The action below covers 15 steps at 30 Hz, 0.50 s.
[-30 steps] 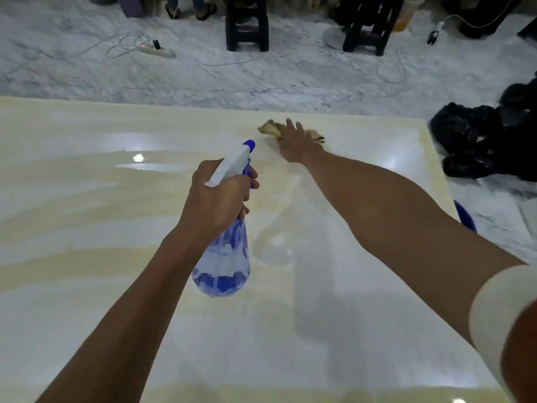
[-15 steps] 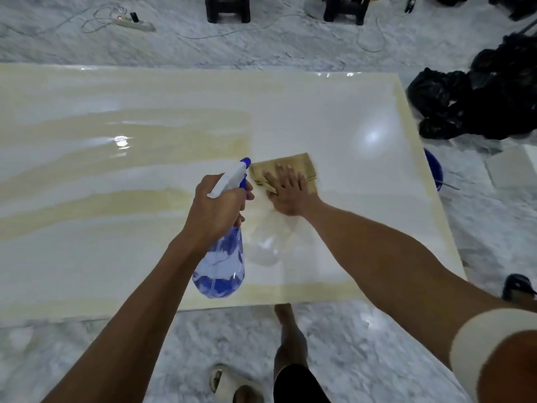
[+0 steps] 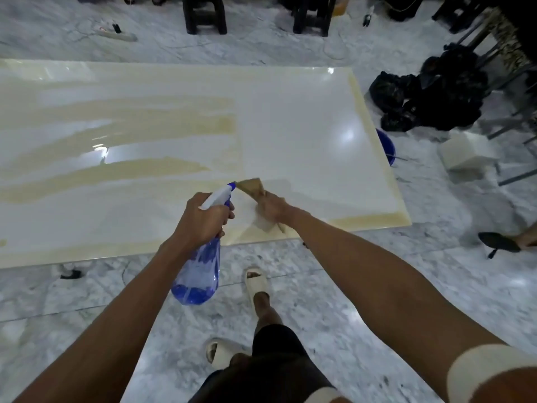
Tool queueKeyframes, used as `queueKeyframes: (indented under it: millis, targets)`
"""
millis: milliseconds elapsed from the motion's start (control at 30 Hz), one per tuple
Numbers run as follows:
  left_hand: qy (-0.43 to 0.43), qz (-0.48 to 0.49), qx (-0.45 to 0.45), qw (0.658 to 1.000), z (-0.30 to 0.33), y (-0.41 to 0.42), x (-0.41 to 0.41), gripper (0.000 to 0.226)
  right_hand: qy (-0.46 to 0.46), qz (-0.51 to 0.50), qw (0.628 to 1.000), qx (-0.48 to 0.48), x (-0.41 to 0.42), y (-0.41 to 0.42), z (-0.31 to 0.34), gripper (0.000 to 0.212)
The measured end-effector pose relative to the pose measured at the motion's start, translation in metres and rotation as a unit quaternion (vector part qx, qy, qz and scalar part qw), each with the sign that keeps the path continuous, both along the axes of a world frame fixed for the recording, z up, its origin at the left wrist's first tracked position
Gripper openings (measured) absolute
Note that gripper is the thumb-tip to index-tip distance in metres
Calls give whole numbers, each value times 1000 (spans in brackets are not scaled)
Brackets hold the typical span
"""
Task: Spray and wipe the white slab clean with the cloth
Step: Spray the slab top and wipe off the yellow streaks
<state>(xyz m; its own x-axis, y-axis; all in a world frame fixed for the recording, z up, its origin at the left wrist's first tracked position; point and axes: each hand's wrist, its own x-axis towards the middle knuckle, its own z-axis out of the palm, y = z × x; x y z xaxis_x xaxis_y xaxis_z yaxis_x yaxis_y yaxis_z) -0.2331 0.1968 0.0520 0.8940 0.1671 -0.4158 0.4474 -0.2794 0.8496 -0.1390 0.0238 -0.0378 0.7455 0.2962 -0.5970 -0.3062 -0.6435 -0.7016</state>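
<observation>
The white slab [image 3: 290,117] fills the upper left and middle of the frame, lying flat just above the marble floor [image 3: 377,286]. Tan streaks run across its left half, while its right half looks clean and glossy. The left hand [image 3: 203,219] is closed around the neck of a clear blue spray bottle [image 3: 197,274], whose nozzle points toward the slab's near edge. The right hand [image 3: 273,210], just beside the nozzle, grips a tan cloth [image 3: 252,187] bunched at the slab's near edge; motion blur makes it hard to tell whether the cloth is pressed against the surface. Black bags [image 3: 430,94] sit at the upper right, and two pale sandals [image 3: 255,283] show at bottom centre.
</observation>
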Motion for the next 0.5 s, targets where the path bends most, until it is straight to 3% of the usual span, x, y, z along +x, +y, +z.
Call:
queueKeyframes:
  millis: [100,200,333,500]
  targets:
    - [-21,-12,23,999,16,-1,7,24,-37,-127,987,94,3,13,31,38]
    - [-35,-28,52,998,36,4,9,21,35,-251,921,295,-2,23,56,42]
    - [-52,-43,89,994,66,11,4,15,113,-287,836,455,-7,35,73,57]
    - [-50,-18,103,993,86,24,-15,23,153,-293,785,524,-23,48,82,60]
